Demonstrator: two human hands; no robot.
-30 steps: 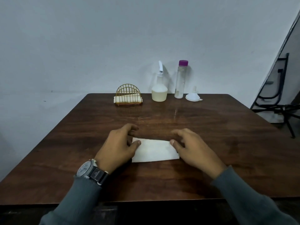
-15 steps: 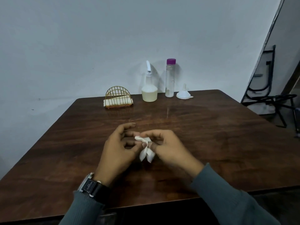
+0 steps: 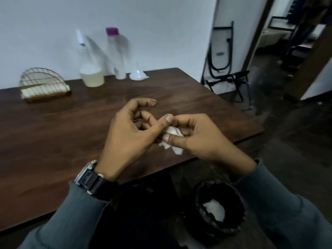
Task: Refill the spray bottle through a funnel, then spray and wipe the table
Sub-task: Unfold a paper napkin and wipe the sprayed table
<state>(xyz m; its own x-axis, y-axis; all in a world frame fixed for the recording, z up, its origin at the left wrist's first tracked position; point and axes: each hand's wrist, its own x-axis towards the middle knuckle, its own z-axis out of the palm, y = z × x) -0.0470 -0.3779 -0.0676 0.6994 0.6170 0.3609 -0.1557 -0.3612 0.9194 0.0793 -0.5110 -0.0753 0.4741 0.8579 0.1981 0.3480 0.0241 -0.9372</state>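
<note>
A crumpled white tissue (image 3: 171,141) is pinched between my left hand (image 3: 131,133) and my right hand (image 3: 195,135), just above the dark wooden table (image 3: 62,133) near its front right edge. The right hand's fingers wrap most of the wad; the left thumb presses on it. At the table's back stand the spray bottle (image 3: 90,69) holding pale liquid, a clear bottle with a purple cap (image 3: 115,53) and a white funnel (image 3: 138,74) upside down. All three are blurred.
A wire napkin holder (image 3: 43,85) with folded tissues sits at the back left. A black bin (image 3: 220,209) with white paper inside stands on the floor below my right forearm. A folded black chair frame (image 3: 226,72) leans on the wall to the right.
The flat tissue on the table has been gathered, crumpled into a wad and lifted in both hands. The view has swung right and down, bringing the bin into sight.
</note>
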